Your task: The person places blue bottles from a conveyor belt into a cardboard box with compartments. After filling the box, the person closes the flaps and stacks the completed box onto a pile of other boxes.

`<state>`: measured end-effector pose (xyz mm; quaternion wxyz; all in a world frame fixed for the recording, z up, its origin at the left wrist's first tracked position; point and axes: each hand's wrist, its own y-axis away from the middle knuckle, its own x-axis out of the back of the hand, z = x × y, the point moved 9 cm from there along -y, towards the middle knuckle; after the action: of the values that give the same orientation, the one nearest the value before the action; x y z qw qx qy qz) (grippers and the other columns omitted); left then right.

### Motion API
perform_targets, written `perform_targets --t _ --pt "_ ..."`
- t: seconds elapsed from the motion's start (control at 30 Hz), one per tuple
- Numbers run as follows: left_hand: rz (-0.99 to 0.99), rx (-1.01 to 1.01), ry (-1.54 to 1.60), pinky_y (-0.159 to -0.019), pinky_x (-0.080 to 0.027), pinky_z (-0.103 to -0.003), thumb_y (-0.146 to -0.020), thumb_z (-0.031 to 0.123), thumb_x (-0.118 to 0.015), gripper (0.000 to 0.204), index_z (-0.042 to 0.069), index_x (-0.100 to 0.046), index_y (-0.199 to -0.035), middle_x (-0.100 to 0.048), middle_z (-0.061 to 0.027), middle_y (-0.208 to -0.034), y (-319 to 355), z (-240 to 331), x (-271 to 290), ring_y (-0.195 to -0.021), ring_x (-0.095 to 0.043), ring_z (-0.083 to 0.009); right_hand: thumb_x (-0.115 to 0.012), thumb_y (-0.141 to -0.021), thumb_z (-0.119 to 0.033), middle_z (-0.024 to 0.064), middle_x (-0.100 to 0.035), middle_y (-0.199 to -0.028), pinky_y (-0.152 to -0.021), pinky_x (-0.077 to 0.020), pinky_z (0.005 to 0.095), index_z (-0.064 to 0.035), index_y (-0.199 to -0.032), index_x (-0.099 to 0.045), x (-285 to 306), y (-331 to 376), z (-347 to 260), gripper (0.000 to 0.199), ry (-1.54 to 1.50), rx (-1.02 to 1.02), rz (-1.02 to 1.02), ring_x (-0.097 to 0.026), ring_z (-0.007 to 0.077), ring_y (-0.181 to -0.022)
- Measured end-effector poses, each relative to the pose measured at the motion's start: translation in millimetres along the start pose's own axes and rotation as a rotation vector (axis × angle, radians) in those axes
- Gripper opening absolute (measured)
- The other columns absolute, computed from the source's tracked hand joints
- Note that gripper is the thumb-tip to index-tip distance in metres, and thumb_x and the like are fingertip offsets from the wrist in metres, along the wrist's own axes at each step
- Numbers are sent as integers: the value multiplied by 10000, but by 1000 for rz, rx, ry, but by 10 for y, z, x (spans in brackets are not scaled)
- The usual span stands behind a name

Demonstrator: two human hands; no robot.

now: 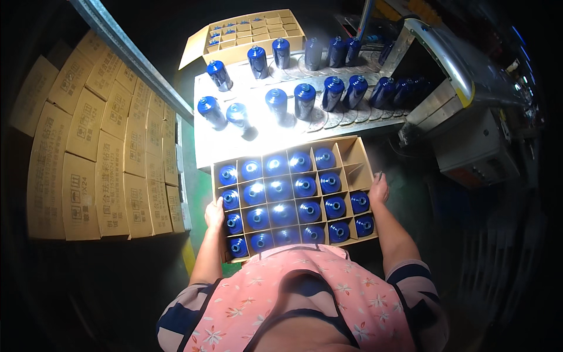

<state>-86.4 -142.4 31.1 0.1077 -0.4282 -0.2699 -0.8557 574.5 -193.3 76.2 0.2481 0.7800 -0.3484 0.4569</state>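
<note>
Between both hands I hold an open cardboard box (365, 159) close against my body. Cardboard dividers split it into cells, and blue glass bottles (305, 186) stand upright in most of them, necks up. Two cells at the far right corner hold no bottle. My left hand (215, 214) grips the box's left side, its thumb near the rim. On the opposite side my right hand (379, 189) is closed on the wall near the far corner. The fingers beneath are partly hidden. The box's far edge meets the near edge of a brightly lit white table (205, 141).
More blue bottles (304, 101) stand in two rows on the table and the slatted conveyor (352, 117), leading into a metal machine (448, 50) at right. Another divided carton (252, 56) lies beyond the table. Stacked cardboard boxes (82, 141) and a metal post (138, 56) flank the left.
</note>
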Motion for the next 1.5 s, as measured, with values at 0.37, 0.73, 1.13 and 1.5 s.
perform_targets --t 0.37,0.73,1.13,1.5 --pt "82 6 22 -881 -470 -461 -901 487 -560 471 78 -667 -1108 -675 -213 -1046 238 14 76 -1008 -625 -401 -429 -976 -369 169 -682 -1010 -822 -476 483 -163 -1104 -613 111 115 -26 305 -41 13 3 -621 401 -965" --pt "31 47 69 -886 -475 -463 -892 504 -557 480 85 -670 -1098 -679 -204 -1044 268 -79 42 -1029 -625 -389 -435 -972 -362 173 -682 -988 -796 -481 493 -139 -1074 -620 62 139 77 307 -49 44 27 -625 407 -939" --pt "54 45 25 -861 -481 -479 -897 503 -552 452 104 -676 -1069 -684 -201 -1015 240 -62 42 -994 -635 -395 -422 -985 -358 166 -682 -981 -768 -484 498 -154 -1075 -615 156 190 192 295 -23 72 94 -629 404 -921" --pt "34 -48 26 -824 -483 -440 -911 442 -575 448 42 -672 -1089 -692 -209 -945 86 55 10 -915 -656 -368 -428 -979 -379 175 -678 -1014 -818 -481 503 -163 -1100 -598 -82 -26 23 300 -49 2 -26 -627 401 -965"
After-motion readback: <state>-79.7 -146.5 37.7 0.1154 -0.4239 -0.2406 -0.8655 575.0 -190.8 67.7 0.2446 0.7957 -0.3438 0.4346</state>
